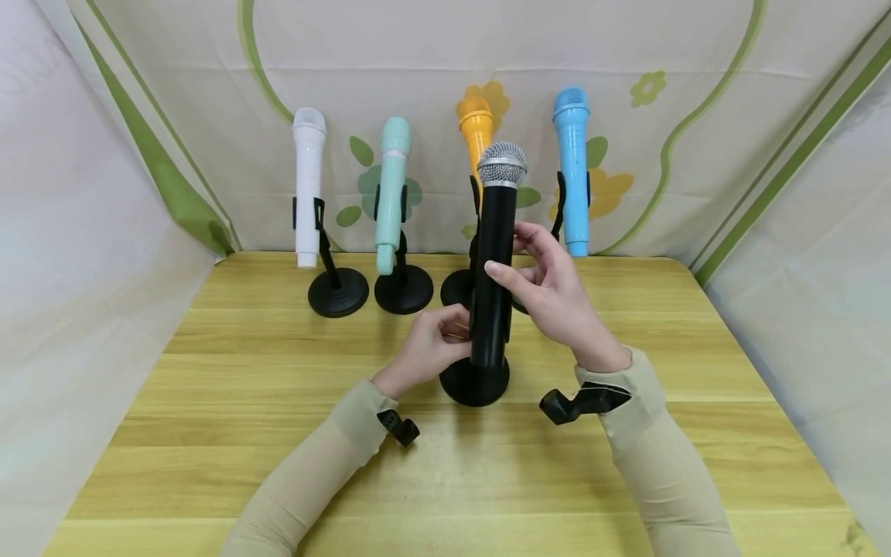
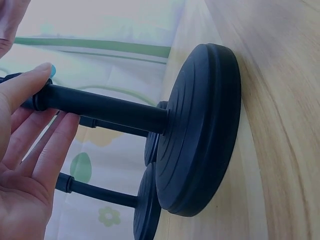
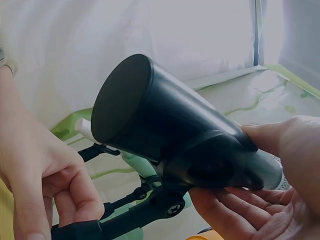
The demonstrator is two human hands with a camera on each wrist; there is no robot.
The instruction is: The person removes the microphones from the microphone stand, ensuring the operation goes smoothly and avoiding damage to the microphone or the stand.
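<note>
A black microphone (image 1: 498, 232) with a silver mesh head stands nearly upright in the clip of a black desk stand (image 1: 459, 388). My right hand (image 1: 557, 298) grips its body, thumb on the near side and fingers behind. In the right wrist view the clip (image 3: 212, 170) curves round the microphone's lower body. My left hand (image 1: 428, 348) pinches the stand's pole (image 2: 110, 107) below the clip, thumb opposite the fingers. The stand's round base (image 2: 195, 135) is low at the table; whether it rests fully on it I cannot tell.
Behind stand a white microphone (image 1: 308, 186), a mint one (image 1: 393, 193), an orange one (image 1: 476, 128) and a blue one (image 1: 574, 170), in black stands along the wooden table's (image 1: 278, 402) back edge. A patterned fabric wall (image 1: 445, 46) rises behind them.
</note>
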